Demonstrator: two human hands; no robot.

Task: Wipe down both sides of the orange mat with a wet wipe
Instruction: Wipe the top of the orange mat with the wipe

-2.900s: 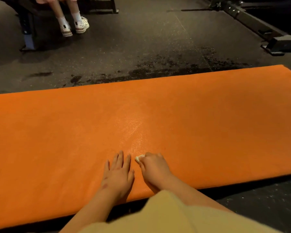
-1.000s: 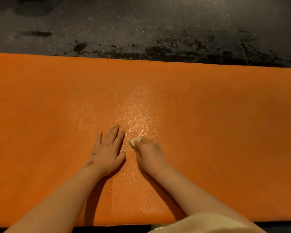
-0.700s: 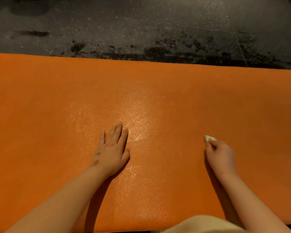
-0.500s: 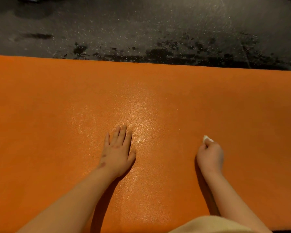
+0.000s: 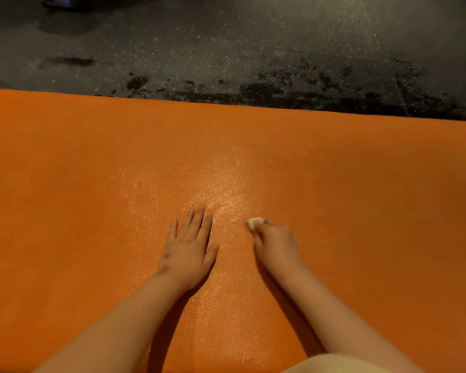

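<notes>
On the orange mat [image 5: 361,197], left hand [image 5: 190,249] lies flat with straight fingers — right hand [image 5: 276,244] grips a wet wipe [image 5: 254,222], pressing it down.

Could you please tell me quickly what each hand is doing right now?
Left hand: open, flat on the orange foam mat.
Right hand: curled round the small white wet wipe, pressing it on the mat.
</notes>
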